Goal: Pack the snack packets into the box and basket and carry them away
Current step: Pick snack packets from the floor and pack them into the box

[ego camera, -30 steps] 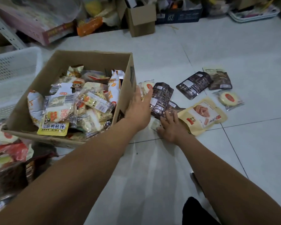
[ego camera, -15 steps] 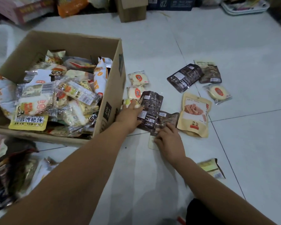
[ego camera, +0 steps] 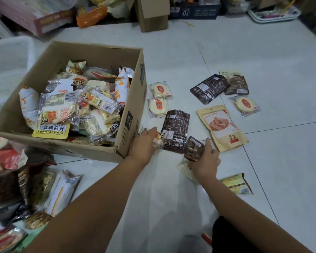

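Observation:
An open cardboard box [ego camera: 133, 99] on the tiled floor is heaped with snack packets. My left hand [ego camera: 144, 143] is beside its near right corner, closed on a small clear-wrapped snack packet [ego camera: 158, 138]. My right hand [ego camera: 204, 159] lifts a small dark brown packet [ego camera: 192, 147] and pins a pale packet [ego camera: 184, 168] beneath it. On the floor to the right lie a tall brown pouch [ego camera: 176, 128], two round cake packets [ego camera: 159, 99], a tan pouch [ego camera: 223, 126], a black pouch [ego camera: 209, 88], another brown pouch [ego camera: 235, 83] and a third round cake [ego camera: 245, 105].
A white plastic basket [ego camera: 9, 57] stands left of the box. More packets are piled at the lower left [ego camera: 16, 189]. One yellow-brown packet [ego camera: 235, 183] lies near my right forearm. Boxes and a tray [ego camera: 274, 13] line the far edge of the floor.
My left hand has drawn back from the brown pouch and closed on a small clear packet. My right hand has raised the small dark packet off the floor.

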